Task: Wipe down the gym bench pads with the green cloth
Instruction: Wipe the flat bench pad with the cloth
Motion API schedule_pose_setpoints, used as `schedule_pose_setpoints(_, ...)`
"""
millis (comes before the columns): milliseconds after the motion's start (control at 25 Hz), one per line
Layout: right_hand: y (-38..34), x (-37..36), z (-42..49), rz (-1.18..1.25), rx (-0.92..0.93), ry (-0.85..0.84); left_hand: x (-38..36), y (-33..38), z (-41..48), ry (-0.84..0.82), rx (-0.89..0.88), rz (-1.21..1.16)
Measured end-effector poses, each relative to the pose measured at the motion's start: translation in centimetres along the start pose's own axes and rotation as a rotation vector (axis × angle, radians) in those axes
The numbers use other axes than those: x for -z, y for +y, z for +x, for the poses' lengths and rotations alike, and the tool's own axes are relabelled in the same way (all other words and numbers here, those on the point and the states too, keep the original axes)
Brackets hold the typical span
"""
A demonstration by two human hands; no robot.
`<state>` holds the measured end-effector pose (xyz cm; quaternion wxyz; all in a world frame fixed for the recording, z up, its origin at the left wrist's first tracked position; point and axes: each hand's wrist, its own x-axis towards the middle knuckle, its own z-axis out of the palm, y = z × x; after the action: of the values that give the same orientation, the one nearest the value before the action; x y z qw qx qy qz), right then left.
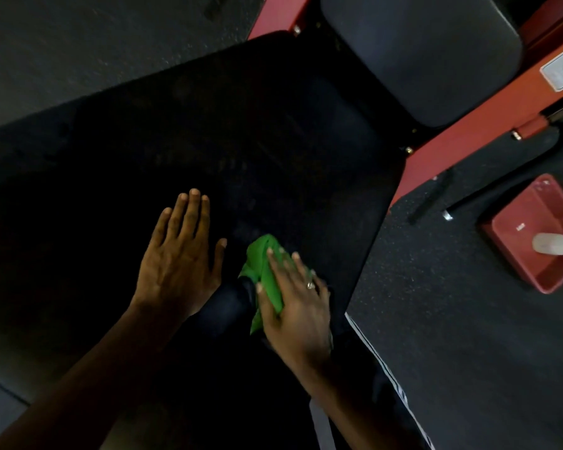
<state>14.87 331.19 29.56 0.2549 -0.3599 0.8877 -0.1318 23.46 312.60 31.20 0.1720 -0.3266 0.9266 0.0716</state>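
- Right hand [296,303] lies flat on the green cloth [260,267], fingers straight. It's pressing the cloth onto the near part of the big black pad [241,125], not bunching it up.
- Left hand [179,264] is spread flat on the pad just beside it, holding nothing. Looks like bracing to me.
- Imo the way to do this: even palm pressure, long overlapping strokes toward the far end, and move that left hand so its patch gets wiped too.
- The smaller grey pad [420,53] by the red frame [452,147] is well away from the cloth, so don't skip it.
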Motion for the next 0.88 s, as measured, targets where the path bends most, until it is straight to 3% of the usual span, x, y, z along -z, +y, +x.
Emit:
schedule_pose_setpoints(200,-0.8,-0.5,4.7,-0.015,0.065,0.03,0.8,-2.9,-2.0,-0.012,0.074,0.052)
schedule_pose_setpoints(480,-3.2,-1.4,20.4,0.065,-0.096,0.089,0.6,-2.5,-1.8,-0.015,0.079,0.105)
schedule_pose_setpoints(560,-4.0,-1.2,19.6,0.102,-0.09,0.086,0.8,-2.5,-1.7,-0.008,0.082,0.095)
schedule_pose_setpoints(760,-6.8,-0.9,8.0,0.088,0.192,0.004,1.2,-2.6,-1.8,0.006,0.067,-0.005)
schedule_pose_setpoints(880,-7.3,-1.5,11.3,0.052,0.212,0.071,2.0,-5.2,-2.2,0.038,0.08,0.001)
